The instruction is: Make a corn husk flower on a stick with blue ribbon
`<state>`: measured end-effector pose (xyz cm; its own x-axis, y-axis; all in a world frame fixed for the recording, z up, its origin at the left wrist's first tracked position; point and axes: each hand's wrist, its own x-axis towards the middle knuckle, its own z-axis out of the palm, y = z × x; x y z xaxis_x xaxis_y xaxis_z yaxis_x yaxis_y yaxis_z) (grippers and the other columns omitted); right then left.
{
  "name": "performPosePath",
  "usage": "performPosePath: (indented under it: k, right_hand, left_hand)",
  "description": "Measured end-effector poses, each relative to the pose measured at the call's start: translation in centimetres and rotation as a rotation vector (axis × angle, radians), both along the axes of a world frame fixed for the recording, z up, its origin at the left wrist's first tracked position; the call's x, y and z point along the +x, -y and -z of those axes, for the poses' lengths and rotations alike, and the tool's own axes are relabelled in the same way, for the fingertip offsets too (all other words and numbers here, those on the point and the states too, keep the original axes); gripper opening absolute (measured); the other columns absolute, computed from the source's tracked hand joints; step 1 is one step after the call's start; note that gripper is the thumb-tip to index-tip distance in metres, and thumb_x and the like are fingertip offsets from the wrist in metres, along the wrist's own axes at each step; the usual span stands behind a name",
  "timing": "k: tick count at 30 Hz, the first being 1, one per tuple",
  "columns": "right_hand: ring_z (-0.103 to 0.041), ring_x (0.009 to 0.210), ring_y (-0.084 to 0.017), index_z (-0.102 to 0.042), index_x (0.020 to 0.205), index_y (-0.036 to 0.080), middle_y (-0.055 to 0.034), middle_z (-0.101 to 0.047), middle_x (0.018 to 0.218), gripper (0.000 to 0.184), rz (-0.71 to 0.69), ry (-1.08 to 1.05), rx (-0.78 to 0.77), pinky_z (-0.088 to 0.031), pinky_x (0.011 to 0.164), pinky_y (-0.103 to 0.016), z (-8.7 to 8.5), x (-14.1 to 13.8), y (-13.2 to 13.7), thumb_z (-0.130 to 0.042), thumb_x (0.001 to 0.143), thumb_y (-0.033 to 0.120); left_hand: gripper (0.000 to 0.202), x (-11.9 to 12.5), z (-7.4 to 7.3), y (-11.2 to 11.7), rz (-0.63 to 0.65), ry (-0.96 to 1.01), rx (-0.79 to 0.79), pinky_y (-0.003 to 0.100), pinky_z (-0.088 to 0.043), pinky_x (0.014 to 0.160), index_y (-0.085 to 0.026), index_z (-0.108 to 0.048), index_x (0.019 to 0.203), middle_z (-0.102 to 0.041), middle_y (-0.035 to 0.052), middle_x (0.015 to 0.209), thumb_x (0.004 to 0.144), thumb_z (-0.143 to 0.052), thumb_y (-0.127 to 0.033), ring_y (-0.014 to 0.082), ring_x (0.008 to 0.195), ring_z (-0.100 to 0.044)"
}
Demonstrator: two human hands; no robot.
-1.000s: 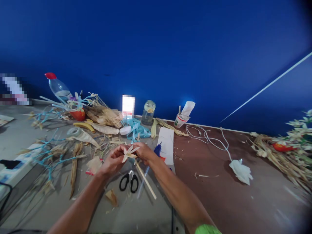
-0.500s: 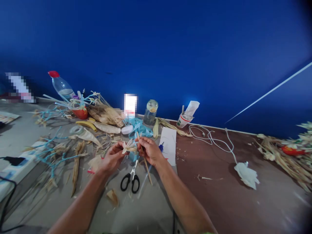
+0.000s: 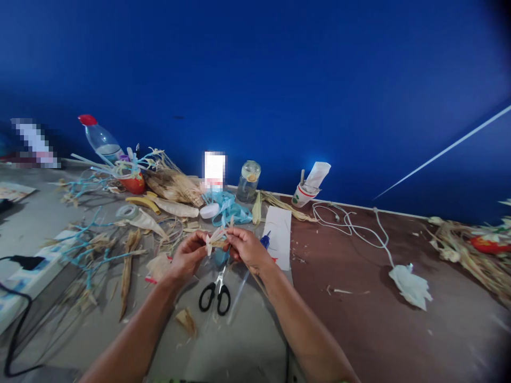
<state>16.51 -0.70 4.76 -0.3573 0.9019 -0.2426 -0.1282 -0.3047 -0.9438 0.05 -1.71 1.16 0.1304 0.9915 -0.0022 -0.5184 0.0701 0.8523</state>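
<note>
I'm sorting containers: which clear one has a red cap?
The tall bottle at the back left; the clear jar near the middle shows no red cap.

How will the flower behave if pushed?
The flower is likely light: it looks small beside the left hand. Its thin-looking petals will probably flex and may crease. Their splay should discourage rolling.

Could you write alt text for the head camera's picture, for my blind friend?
A person's left hand and right hand hold a small pale flower between them over a cluttered table. Black-handled scissors lie nearer the viewer, with dried husks and a red-capped bottle beyond to the left, before a blue wall.
</note>
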Motion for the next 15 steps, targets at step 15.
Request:
performPosePath:
  k: [15]
  right_hand:
    - [-0.037, 0.046, -0.007, -0.063, 0.067, 0.013, 0.0039, -0.043, 0.048, 0.046, -0.162, 0.377, 0.218, -0.028, 0.046, -0.021, -0.3, 1.4, -0.1, -0.044, 0.084, 0.050]
  left_hand:
    - [0.014, 0.0, 0.0, 0.2, 0.100, -0.170, 0.114, 0.025, -0.045, 0.065, -0.016, -0.062, 0.072, -0.063, 0.0030, 0.077, 0.064, -0.074, -0.019, 0.0139, 0.071, -0.058]
